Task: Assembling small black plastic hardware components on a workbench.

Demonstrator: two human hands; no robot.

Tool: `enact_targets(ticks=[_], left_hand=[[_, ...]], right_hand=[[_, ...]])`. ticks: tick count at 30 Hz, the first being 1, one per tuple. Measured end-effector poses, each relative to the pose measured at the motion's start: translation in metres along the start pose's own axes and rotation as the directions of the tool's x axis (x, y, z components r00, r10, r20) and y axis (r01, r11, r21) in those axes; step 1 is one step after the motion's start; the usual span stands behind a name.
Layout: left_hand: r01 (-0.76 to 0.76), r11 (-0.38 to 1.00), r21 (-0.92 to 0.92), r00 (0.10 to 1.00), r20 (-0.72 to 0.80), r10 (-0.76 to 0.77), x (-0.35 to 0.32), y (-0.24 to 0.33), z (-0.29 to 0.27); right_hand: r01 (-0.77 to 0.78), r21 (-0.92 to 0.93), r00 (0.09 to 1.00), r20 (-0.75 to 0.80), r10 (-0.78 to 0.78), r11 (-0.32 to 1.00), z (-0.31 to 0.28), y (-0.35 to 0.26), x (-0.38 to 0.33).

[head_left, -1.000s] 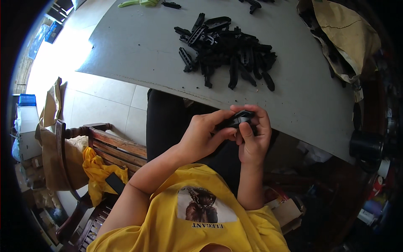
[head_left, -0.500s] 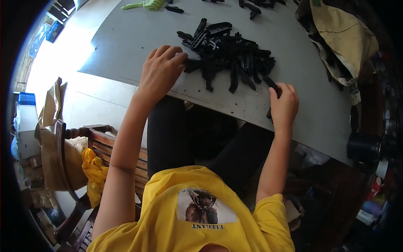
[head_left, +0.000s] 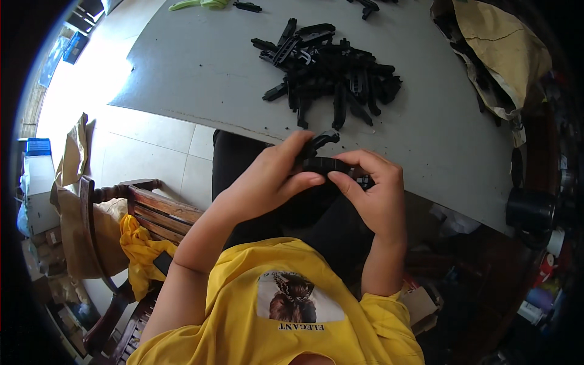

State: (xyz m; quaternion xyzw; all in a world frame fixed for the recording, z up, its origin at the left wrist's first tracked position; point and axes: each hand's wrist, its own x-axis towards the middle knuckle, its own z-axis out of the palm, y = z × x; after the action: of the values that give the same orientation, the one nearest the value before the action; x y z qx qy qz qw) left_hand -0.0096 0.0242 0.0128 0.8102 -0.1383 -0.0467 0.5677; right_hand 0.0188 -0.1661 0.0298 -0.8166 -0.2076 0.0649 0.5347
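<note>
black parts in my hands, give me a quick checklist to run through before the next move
1. Left hand gripping: ok, the upper part pokes out past its fingers.
2. Right hand gripping: ok, thumb and finger pinch the lower part.
3. Upper and lower parts joined: cannot tell, the fingers cover too much.
4. Pile apart from the hands: ok, it lies on the table beyond them.
5. Paper bag out of the way: ok, it is well to the right of both hands.
6. Table free of specks: not ok, a few dark ones show.
</note>
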Motion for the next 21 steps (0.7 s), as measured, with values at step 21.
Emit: enact_targets(ticks=[21], left_hand=[[-0.239,0.902,0.361,0.962,0.214,0.169,-0.007,-0.014,-0.002]], right_hand=[[0.1,0.143,0.993,0.052,-0.108,0.985,0.011,0.038,-0.025]])
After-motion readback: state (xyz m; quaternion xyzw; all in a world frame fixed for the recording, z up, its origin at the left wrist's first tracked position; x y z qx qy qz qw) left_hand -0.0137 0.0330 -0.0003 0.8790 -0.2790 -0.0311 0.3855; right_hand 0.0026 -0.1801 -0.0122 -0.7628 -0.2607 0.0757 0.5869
